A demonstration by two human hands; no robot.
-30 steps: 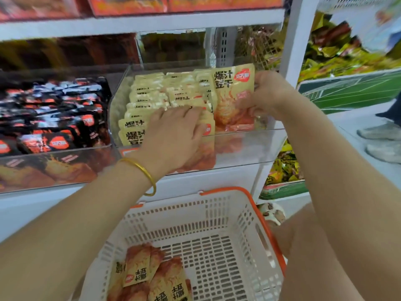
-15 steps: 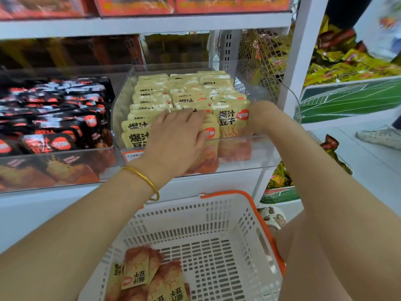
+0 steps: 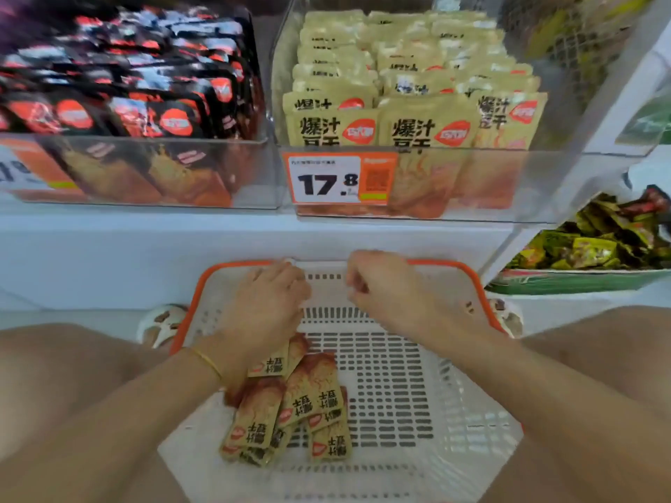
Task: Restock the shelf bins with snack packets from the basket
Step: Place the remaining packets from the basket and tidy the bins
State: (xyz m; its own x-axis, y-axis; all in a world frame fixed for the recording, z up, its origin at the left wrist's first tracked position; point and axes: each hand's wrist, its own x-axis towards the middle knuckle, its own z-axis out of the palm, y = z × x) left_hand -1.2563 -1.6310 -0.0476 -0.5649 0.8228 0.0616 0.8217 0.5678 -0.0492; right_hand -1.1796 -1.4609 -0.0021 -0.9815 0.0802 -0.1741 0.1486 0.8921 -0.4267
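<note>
Snack packets point(image 3: 290, 404) lie heaped toward the basket's point(image 3: 443, 263) left edge, so the loosely curled, empty right hand point(image 3: 381, 290) and left hand point(image 3: 267, 303), fingers hidden, should dip lower and gather a flat stack.

Two hands, left hand point(image 3: 268, 303) and right hand point(image 3: 385, 288); one basket point(image 3: 454, 265); two clear bins, left bin point(image 3: 145, 168), right bin point(image 3: 508, 183); roughly seven loose packets point(image 3: 316, 386).

LIVE | left hand point(image 3: 267, 306) low, palm down, fingers loosely bent and pointing forward | right hand point(image 3: 381, 285) just beside it, knuckles up, fingers loosely curled, gripping nothing | both forearms stretched forward, hands apart
</note>
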